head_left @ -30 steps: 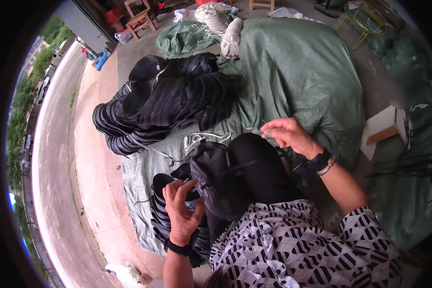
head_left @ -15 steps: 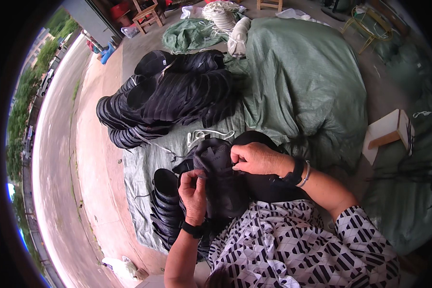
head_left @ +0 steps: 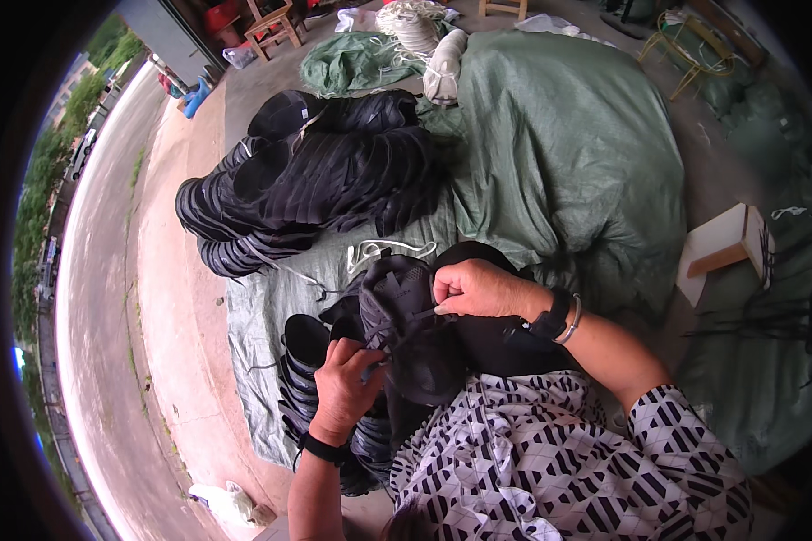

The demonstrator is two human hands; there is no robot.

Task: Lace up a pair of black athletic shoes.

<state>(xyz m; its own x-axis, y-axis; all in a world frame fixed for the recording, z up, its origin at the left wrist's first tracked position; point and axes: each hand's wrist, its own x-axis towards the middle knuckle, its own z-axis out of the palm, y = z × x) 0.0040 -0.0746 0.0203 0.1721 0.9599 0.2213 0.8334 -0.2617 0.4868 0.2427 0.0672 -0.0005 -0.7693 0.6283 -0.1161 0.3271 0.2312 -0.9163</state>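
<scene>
A black shoe upper [head_left: 422, 365] with a mesh tongue lies across my lap, its toe toward me. My left hand [head_left: 345, 383] is at its left side, thumb and fingers pinched on a thin dark shoelace. Above the upper's right edge, my right hand [head_left: 483, 288] is curled in a pinch, on what looks like the lace's other end; the fingertips partly hide it. Close by my left hand stands a nested stack of black shoe uppers [head_left: 302, 383]. A rounded black surface [head_left: 505, 347] lies under my right forearm.
Beyond my hands sits a big pile of bundled black uppers [head_left: 334, 180] on a green woven sheet [head_left: 266, 361]. White cord [head_left: 392, 251] lies before it. A large green-covered heap [head_left: 577, 135] rises right of it. Further right are a white board piece [head_left: 717, 239] and dark laces [head_left: 758, 316].
My left hand has moved down and to the left, drawing the lace out from the upper. My right hand stays almost in place, still pinched.
</scene>
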